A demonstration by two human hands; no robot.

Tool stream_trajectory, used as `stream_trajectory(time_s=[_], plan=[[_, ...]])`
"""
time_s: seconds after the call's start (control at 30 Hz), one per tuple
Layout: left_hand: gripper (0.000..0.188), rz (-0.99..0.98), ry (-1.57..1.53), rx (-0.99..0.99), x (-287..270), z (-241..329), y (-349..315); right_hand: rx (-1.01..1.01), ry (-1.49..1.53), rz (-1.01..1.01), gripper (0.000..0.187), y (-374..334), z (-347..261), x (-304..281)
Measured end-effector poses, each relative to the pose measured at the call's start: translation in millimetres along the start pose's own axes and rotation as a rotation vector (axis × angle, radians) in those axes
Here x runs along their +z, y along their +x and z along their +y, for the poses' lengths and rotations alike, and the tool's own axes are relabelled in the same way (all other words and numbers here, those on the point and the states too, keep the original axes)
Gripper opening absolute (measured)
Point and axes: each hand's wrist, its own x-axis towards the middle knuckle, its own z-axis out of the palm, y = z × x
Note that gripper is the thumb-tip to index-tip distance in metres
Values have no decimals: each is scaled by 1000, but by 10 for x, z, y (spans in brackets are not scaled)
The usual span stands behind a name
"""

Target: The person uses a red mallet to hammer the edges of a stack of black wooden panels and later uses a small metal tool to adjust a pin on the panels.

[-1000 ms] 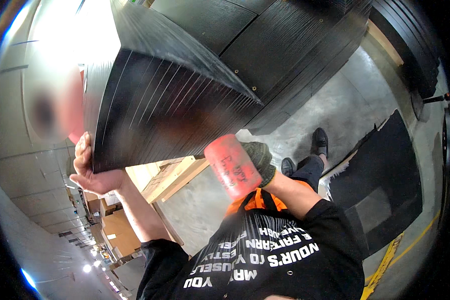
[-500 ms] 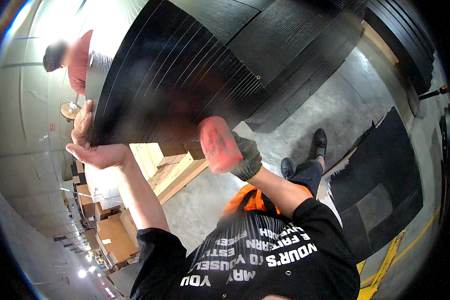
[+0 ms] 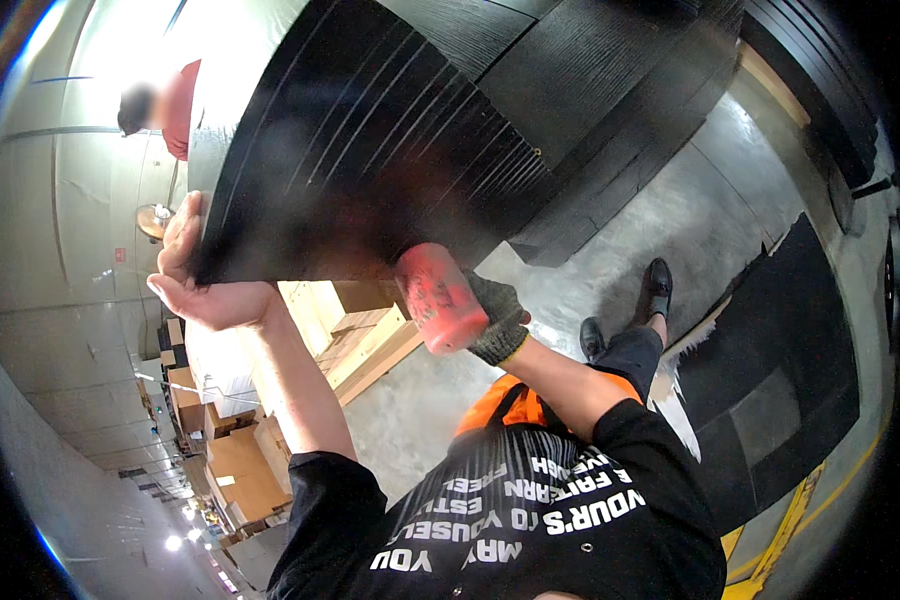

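Note:
A large black grooved panel fills the upper middle, with pale lines running across its face. My bare left hand holds its lower left corner, fingers against the left edge and thumb below. My right hand, in a grey knit glove, is closed around a red mallet. The mallet's cylindrical head, marked with dark scuffs, is close to the panel's lower edge; whether they touch is unclear. The glove and the head hide the mallet's handle.
More black wood-grained boards lie beyond the panel. Pale timber and cardboard boxes stand at the left. A person in a red top is at the far left. A black mat lies on the floor at right.
The view has shifted slightly, so the panel and surroundings sit farther right. The mallet has moved a little left relative to the panel and is tilted slightly differently. My left hand keeps its hold.

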Motion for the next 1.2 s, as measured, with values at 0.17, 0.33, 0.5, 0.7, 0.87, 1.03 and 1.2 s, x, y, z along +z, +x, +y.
stream_trajectory(time_s=[0.17, 0.33, 0.5, 0.7, 0.87, 1.03, 1.2], plan=[[54, 27, 77, 35, -49, -18, -28, 645, 2719, 41, 43, -41, 44, 607], [52, 62, 119, 5, -80, -2, -32, -63, 3423, -419, 45, 20, -275, 1349], [50, 154, 127, -33, -39, 9, -15, 746, 3929, -1568, 40, 32, -311, 1141], [48, 190, 165, -46, -2, 11, -8, 251, 2493, -638, 47, 9, -306, 463], [47, 167, 116, -46, -66, 13, -14, 1, 1641, -352, 48, -51, -238, 628], [48, 195, 193, -31, 9, -33, 5, -508, 414, -508, 46, 206, -300, 824], [49, 227, 267, -7, 50, 15, -17, -1038, -835, 187, 41, 23, -240, 537]])
